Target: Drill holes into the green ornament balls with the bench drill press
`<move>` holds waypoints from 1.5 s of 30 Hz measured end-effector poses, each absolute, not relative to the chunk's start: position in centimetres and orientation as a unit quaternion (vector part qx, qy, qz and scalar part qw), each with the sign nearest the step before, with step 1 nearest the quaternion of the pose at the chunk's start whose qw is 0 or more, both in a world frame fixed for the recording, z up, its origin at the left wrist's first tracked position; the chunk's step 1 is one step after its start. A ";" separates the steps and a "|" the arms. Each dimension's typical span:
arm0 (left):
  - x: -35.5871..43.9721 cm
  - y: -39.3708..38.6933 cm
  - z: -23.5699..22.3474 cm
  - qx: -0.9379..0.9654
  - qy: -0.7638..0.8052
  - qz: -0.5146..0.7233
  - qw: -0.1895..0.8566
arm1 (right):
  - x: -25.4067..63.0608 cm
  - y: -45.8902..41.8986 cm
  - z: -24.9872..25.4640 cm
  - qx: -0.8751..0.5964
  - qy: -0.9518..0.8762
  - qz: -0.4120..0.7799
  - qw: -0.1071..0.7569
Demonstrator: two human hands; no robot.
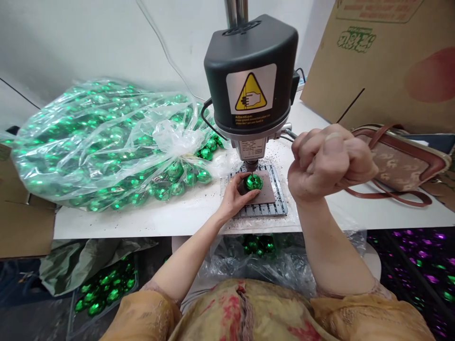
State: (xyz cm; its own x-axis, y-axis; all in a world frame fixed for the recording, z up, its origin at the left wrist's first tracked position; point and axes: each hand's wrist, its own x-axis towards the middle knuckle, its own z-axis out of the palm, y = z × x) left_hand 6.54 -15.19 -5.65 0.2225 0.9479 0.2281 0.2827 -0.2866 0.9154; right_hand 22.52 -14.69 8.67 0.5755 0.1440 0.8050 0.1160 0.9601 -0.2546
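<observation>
A black drill press [250,71] with a yellow warning label stands in front of me. Under its bit, a shiny green faceted ball [254,183] rests on a brown board [266,189] over the slotted metal base [280,203]. My left hand [239,192] holds that ball from the left side, thumb in front and fingers behind; the thin bit reaches down to the ball's top. Raised at the right of the machine, my right hand [329,163] is closed in a fist round the drill press handle [350,106], whose grip is mostly hidden by my fingers.
A large clear plastic bag [106,142] of green balls lies left on the white table [142,222]. Cardboard boxes [384,66] and a brown handbag [405,166] sit right. Below the edge are a bin of green balls [106,289] and purple ones [419,251].
</observation>
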 end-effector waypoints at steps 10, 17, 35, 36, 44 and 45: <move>6.6 -15.1 -5.9 0.672 0.450 0.433 0.398 | 22.5 -14.3 8.2 -0.104 -0.467 -0.009 0.878; 6.6 -15.2 -5.9 0.668 0.450 0.440 0.397 | 22.8 -14.2 6.8 -0.090 -0.481 -0.035 0.871; 7.3 -28.5 -7.9 0.929 0.250 0.267 0.058 | 23.2 -14.1 13.9 -0.264 -0.477 0.109 0.831; 7.1 -28.6 -8.4 0.936 0.231 0.264 0.036 | 23.1 -14.1 13.8 -0.260 -0.479 0.107 0.832; 2.0 -11.1 -1.9 0.765 0.507 0.372 0.137 | 23.1 -14.4 13.7 -0.255 -0.479 0.100 0.834; 1.2 -8.3 -1.0 0.753 0.522 0.374 0.141 | 23.0 -14.5 13.7 -0.255 -0.475 0.098 0.836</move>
State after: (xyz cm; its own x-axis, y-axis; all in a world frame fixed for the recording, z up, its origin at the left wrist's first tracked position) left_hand 1.22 -8.35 -1.05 0.1745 0.8923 0.4164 0.6819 -0.4146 0.6026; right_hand 23.01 -14.46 13.73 0.5288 0.4058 0.7454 0.0784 0.8512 -0.5190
